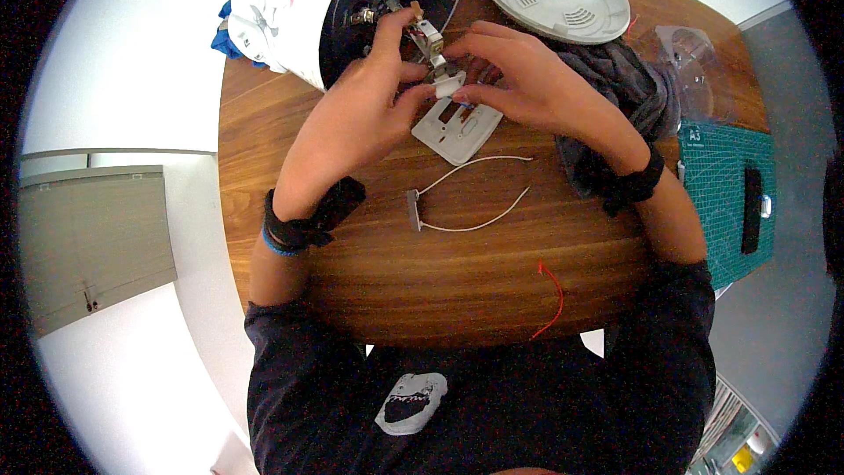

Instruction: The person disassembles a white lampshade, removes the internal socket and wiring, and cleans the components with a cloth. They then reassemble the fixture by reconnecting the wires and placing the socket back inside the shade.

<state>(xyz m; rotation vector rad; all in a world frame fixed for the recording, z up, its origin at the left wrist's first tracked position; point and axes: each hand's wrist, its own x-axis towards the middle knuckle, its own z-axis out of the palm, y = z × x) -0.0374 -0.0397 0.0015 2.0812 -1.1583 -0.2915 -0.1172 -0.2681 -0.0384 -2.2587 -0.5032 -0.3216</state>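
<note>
A metal bracket assembly (428, 38) with a white block (449, 85) at its near end projects from the open black-lined end of a white round housing (290, 0). My left hand (369, 97) grips it from the left, index finger on the upper metal part and thumb at the white block. From the right, my right hand (527, 75) pinches the near end, its fingers curled around; the exact contact is partly hidden. Beneath both hands a white plastic plate (457, 136) with cutouts lies on the wooden table (352, 299).
A small grey bar (413, 210) with two white wires lies nearer me, and a loose red wire (559, 292) beyond it to the right. A white vented round cover (563, 0), dark cloth (607, 79), clear plastic packaging (699, 70) and green cutting mat (716, 185) occupy the right side.
</note>
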